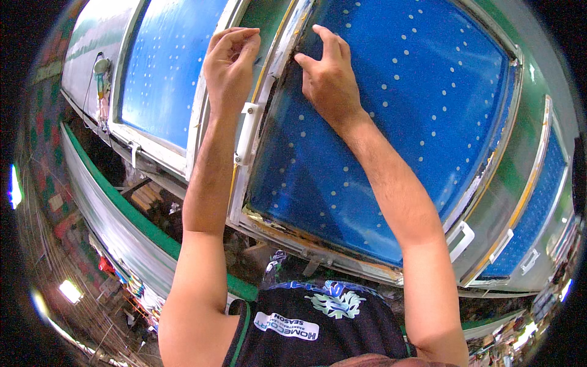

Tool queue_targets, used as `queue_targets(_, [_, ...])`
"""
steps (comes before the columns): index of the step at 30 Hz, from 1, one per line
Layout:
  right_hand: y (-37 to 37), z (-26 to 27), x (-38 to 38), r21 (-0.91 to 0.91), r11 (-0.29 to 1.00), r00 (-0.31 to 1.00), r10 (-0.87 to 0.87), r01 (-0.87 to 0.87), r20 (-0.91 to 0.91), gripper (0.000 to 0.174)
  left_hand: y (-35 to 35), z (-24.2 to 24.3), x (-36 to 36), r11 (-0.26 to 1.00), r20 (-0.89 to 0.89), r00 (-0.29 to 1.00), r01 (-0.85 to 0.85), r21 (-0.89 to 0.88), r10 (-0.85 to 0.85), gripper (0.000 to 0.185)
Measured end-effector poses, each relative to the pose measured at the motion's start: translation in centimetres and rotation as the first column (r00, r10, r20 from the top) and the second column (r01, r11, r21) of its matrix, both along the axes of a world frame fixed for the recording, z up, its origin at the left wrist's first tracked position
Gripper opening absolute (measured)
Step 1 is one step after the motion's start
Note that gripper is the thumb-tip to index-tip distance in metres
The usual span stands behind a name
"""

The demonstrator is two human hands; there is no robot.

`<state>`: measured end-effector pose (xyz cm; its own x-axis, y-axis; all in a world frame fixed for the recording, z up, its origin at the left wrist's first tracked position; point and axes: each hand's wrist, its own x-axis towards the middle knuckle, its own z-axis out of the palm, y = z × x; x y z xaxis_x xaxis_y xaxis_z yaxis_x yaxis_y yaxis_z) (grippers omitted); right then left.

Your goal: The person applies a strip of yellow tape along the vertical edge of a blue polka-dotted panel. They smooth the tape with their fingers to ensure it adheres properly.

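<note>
My left hand [230, 69] is raised near the green-white strip of table [262, 20] between two framed screens. Its thumb and fingertips meet in a pinch, and I see nothing held between them. Over the left edge of the large blue printing screen [390, 151] is my right hand [331, 75], thumb and forefinger apart, with nothing in it. Whether it touches the screen I cannot tell. Rows of pale dots cover the blue mesh. The screen's worn frame [270, 91] carries scraps of tape, and a white bracket [247, 133] is fixed on it below my hands.
Another blue dotted screen [165, 69] lies to the left, with a small device on a cord [101, 69] beyond it. A further screen [527, 197] lies at the right. Behind me runs a long table with a green edge [137, 202]. Wood pieces [146, 197] sit beneath the table.
</note>
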<state>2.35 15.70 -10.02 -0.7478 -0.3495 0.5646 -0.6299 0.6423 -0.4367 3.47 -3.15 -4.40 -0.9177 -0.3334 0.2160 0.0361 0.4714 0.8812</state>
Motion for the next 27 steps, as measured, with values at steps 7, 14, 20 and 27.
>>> queue_targets(7, [1.08,-0.4,0.01,-0.048,0.999,0.997,0.019,-0.015,0.068,0.034,-0.2,-0.12,0.31,1.0,-0.057,0.998,0.02,0.01,-0.019,0.017])
queue_targets(14, [1.0,-0.37,0.0,0.001,0.998,0.997,0.069,-0.069,0.046,0.035,-0.23,-0.1,0.5,0.998,-0.015,1.0,0.021,0.058,-0.02,0.019])
queue_targets(20, [1.08,-0.23,-0.05,0.009,0.997,0.997,0.076,-0.076,0.033,0.039,-0.49,-0.57,0.16,0.999,-0.039,0.999,0.011,0.033,-0.01,0.018])
queue_targets(27, [1.02,-0.35,-0.28,0.012,0.997,0.996,0.082,-0.081,-0.044,0.028,-0.34,-0.34,0.22,0.999,-0.006,1.0,0.009,-0.036,-0.01,0.018])
